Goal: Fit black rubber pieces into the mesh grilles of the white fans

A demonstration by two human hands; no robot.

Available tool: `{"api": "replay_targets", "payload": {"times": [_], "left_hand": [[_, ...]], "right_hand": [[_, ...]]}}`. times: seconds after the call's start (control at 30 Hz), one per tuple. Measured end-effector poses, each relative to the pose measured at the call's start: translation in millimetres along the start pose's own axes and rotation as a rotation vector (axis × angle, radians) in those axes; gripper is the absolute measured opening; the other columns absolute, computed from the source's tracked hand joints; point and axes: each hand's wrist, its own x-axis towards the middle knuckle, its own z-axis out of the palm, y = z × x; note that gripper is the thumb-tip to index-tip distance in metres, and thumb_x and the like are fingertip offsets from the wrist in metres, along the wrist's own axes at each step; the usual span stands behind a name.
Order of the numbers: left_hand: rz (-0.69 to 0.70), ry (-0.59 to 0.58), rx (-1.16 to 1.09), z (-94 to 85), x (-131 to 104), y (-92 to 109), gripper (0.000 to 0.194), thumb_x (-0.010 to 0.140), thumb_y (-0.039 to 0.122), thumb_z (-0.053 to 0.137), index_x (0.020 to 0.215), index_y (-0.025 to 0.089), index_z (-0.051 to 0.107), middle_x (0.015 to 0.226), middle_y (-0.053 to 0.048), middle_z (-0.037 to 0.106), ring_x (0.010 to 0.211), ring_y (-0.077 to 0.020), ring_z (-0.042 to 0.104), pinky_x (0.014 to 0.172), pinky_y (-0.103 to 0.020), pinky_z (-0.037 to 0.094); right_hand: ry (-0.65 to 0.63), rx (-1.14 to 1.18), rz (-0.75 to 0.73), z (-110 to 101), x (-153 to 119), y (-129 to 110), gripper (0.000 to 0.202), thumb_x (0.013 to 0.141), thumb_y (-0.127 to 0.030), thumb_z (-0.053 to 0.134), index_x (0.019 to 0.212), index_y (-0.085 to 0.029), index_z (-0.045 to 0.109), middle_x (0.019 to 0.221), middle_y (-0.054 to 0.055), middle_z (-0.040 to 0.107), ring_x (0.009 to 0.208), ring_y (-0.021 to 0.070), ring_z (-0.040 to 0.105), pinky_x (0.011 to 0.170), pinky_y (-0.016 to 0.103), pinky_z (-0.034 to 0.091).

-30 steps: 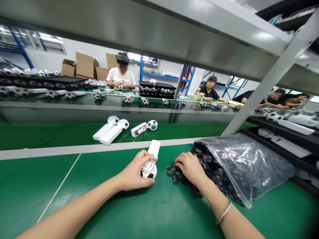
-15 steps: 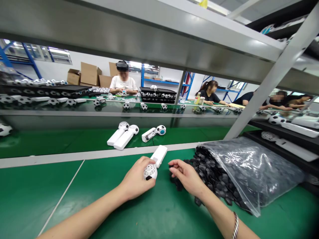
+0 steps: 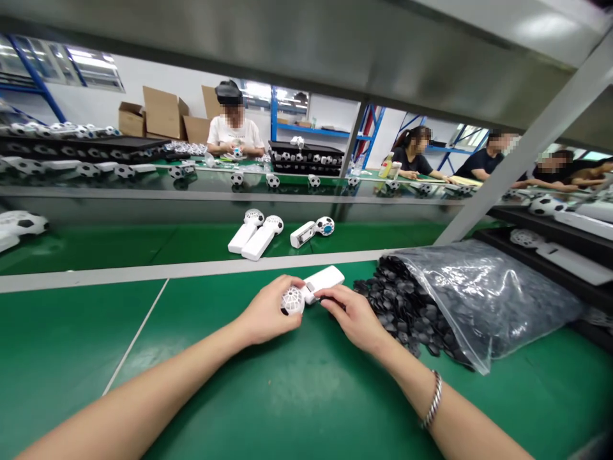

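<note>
There's the green counter [image 3: 287,396], and near its right edge a clear plastic bag [image 3: 498,294], black pieces [image 3: 407,306] spilling from its mouth. Toward the far edge, the left hand [image 3: 271,310] curls fingers round the football-patterned head of a white device [image 3: 324,281]; the right hand [image 3: 354,318] pinches something dark beside it.

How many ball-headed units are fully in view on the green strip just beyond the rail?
3: a left unit, a second unit beside it, and an open-handled unit to their right. More pieces are cut off at the left edge; some may be hidden.
</note>
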Motion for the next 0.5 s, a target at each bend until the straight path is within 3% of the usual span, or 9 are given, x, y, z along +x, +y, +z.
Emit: {"api": "replay_targets", "payload": {"times": [0.1, 0.27, 0.5], "left_hand": [[0.001, -0.036, -0.005, -3.1, 2.7, -1.5, 0.047, 0.060, 0.015, 0.056, 0.106, 0.021, 0.050, 0.107, -0.002, 0.055, 0.098, -0.0204, 0.052, 0.085, -0.031, 0.043], [0.103, -0.098, 0.006, -8.3, 4.6, -3.3, 0.051, 0.059, 0.013, 0.055, 0.109, 0.021, 0.049, 0.110, -0.002, 0.054, 0.103, -0.0202, 0.050, 0.090, -0.031, 0.040], [0.226, -0.185, 0.016, -13.9, 5.0, -8.6, 0.053, 0.060, 0.012, 0.055, 0.112, 0.022, 0.048, 0.111, -0.002, 0.052, 0.103, -0.0198, 0.050, 0.091, -0.030, 0.040]], "right_hand": [[-0.052, 0.127, 0.048, 3.1, -2.8, -4.7, 0.014, 0.085, -0.017, 0.046, 0.094, -0.021, 0.056, 0.088, 0.001, 0.061, 0.081, 0.0148, 0.058, 0.074, 0.027, 0.044], [0.001, 0.053, -0.064, 8.9, -6.5, -14.6, 0.011, 0.082, -0.015, 0.052, 0.090, -0.020, 0.059, 0.092, 0.002, 0.057, 0.084, 0.0149, 0.054, 0.072, 0.025, 0.043], [-0.089, 0.131, 0.009, 21.1, -8.8, -13.2, 0.006, 0.083, -0.016, 0.052, 0.085, -0.019, 0.057, 0.079, -0.001, 0.059, 0.074, 0.0133, 0.054, 0.067, 0.023, 0.043]]}}
